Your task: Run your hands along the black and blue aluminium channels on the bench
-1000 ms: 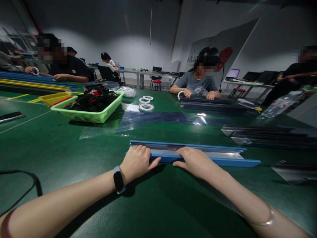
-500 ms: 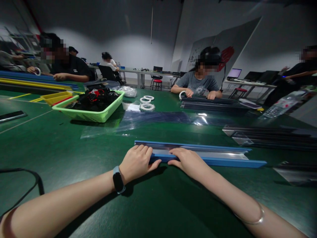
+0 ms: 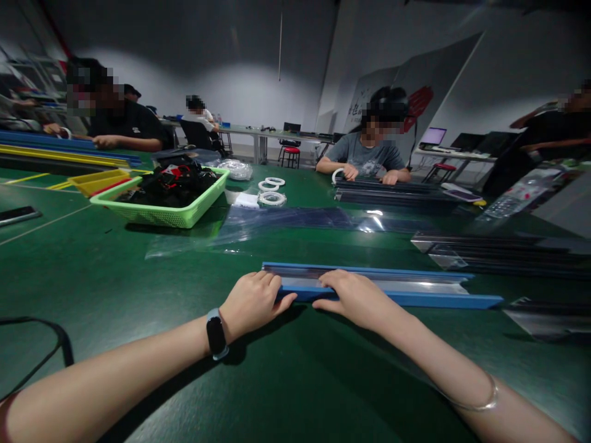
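Observation:
A long blue channel profile [image 3: 443, 300] with a silvery inner face lies on the green table, its open side up. My left hand [image 3: 255, 300] is closed around its left end, fingers curled over and thumb along the near side. Farther right, my right hand [image 3: 357, 296] grips the near wall, with fingertips inside the channel and thumb outside. The undersides of my fingers are hidden.
Clear plastic film [image 3: 295, 224] lies beyond the profile. A green basket [image 3: 203, 206] of black and red items stands back left, near white tape rolls [image 3: 272, 198]. Dark profiles [image 3: 498, 246] lie at right. A co-worker [image 3: 378, 154] sits across the table.
The blue profile has slid a little to the right, and my right hand has moved right with it. My left hand stays near the left end. The whole view has shifted slightly.

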Demonstrator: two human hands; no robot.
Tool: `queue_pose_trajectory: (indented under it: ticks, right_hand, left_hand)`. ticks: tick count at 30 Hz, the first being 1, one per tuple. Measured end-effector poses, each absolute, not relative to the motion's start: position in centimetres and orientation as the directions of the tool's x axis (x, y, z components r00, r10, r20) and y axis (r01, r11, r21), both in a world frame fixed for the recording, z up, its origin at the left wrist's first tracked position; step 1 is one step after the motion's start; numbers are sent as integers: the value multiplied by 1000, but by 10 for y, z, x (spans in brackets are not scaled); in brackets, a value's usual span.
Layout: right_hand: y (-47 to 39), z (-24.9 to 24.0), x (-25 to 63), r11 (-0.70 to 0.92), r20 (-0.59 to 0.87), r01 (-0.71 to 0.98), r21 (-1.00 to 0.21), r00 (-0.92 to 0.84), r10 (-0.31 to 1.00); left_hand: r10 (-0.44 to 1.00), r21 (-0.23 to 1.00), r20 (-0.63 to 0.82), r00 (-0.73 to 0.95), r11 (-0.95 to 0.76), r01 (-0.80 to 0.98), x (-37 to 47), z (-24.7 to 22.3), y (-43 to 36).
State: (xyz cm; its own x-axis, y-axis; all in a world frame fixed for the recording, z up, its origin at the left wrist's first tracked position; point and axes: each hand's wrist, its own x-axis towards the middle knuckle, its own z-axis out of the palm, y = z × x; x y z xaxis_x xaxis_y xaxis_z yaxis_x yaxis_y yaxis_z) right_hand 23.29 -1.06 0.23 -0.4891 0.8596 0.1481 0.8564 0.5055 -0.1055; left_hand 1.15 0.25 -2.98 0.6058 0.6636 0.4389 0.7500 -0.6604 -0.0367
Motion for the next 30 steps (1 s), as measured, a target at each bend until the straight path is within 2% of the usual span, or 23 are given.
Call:
queue_pose_trajectory:
  ticks: [2, 5, 14, 16, 22, 26, 30]
  right_hand:
    - [-13, -5, 221, 555, 233, 823, -119, -520, 822]
    - [-14, -18, 210, 548, 305, 832, -87, -502, 810]
    - [-7, -18, 221, 581, 275, 813, -33, -551, 787]
    - [-6, -14, 226, 588, 259, 808, -33, -562, 786]
    - [-6, -8, 231, 577, 263, 814, -62, -544, 797]
    - [-9, -10, 219, 595, 374, 798, -96, -525, 765]
    - [-10, -12, 208, 616, 444, 783, -83, -524, 727]
  left_hand:
    - [660, -32, 451, 601, -661, 750, 12, -30, 3]
    - [657, -28, 464, 595, -660, 751, 12, -30, 3]
    - [679, 38, 471, 564, -654, 756, 11, -27, 1]
    - [696, 83, 455, 555, -654, 752, 11, -27, 2]
    - [770, 324, 380, 512, -630, 706, 9, -24, 4]
    - [758, 385, 350, 550, -652, 653, 10, -22, 1]
    - [672, 382, 345, 656, -738, 556, 12, -21, -1]
